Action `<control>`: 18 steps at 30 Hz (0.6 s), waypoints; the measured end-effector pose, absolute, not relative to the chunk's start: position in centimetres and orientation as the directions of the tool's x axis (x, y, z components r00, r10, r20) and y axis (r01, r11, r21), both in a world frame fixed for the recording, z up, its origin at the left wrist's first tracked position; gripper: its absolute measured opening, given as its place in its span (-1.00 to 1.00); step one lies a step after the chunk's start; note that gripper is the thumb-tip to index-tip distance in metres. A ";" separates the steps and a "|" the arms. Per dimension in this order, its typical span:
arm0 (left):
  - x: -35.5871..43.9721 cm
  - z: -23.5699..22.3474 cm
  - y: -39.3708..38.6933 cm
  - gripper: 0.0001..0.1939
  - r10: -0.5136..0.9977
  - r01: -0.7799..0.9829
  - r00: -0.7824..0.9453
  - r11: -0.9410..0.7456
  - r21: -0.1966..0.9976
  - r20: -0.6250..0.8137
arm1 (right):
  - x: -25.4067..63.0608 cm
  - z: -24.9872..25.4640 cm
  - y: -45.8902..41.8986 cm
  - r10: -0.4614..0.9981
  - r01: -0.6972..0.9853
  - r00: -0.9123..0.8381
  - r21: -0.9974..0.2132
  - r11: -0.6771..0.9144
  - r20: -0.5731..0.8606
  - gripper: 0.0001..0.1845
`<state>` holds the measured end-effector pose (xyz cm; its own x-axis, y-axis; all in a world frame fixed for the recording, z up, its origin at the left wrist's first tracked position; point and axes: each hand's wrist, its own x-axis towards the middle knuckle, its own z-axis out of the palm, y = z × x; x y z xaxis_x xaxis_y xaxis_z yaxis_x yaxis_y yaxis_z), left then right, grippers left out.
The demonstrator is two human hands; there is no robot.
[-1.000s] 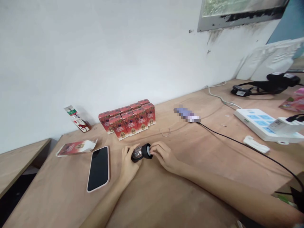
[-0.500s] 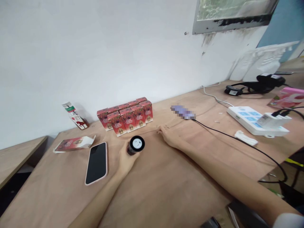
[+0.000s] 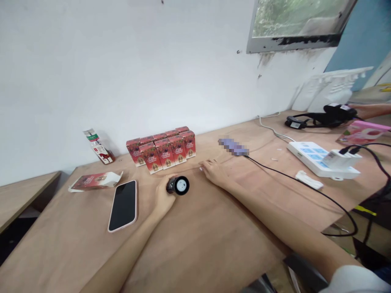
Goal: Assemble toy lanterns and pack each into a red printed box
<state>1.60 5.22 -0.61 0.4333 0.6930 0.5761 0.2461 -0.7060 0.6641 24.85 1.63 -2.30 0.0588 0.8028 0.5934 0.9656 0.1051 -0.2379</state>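
My left hand (image 3: pixel 165 193) is wrapped around a small black lantern (image 3: pixel 171 186). Its round underside, a white disc in a black rim, is turned toward me; fingers and base hide most of the body. To the right, my right hand (image 3: pixel 214 173) rests on the tabletop with its fingers curled down. A tiny pale bit (image 3: pixel 201 168) shows at those fingertips; what it is I cannot make out. Behind both hands stand several red Christmas boxes (image 3: pixel 163 152) in two rows. A phone (image 3: pixel 123 206) with a pale pink edge lies left of my left hand.
An opened, flattened red box (image 3: pixel 93 181) and a bottle (image 3: pixel 99 148) are at the left. A phone-like blurred object (image 3: pixel 233 147) trails a black cable. Farther right are a white power strip (image 3: pixel 320 158), a crumpled white piece (image 3: pixel 308 180), a black headset (image 3: pixel 320 118) and another person's hand (image 3: pixel 366 110).
My right hand has left the lantern's base and gone to the tabletop near the boxes. The lantern's underside has turned toward me. Another person's hand has appeared by the headset.
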 end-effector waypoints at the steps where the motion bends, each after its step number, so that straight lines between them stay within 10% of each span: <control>1: 1.8 -0.6 5.5 -0.50 0.691 0.262 0.429 -0.712 0.652 0.582 | 24.7 -2.3 1.4 0.781 0.956 0.067 -0.264 0.128 0.620 -0.76; 7: 2.8 -0.5 6.3 -0.46 0.665 0.333 0.455 -0.744 0.579 0.593 | 22.1 -1.8 -1.3 0.629 0.846 0.098 -0.398 0.355 0.771 -0.79; 18: 2.7 -0.1 5.1 -0.42 0.660 0.452 0.573 -0.749 0.485 0.486 | 19.9 -1.7 -2.2 0.507 0.767 -0.070 -0.279 0.578 0.859 -0.80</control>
<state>2.69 5.08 -0.08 0.5726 0.6599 0.4864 0.4517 -0.7491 0.4846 19.87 -2.15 -1.70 -0.0701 0.5074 0.8589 0.7673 0.5777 -0.2786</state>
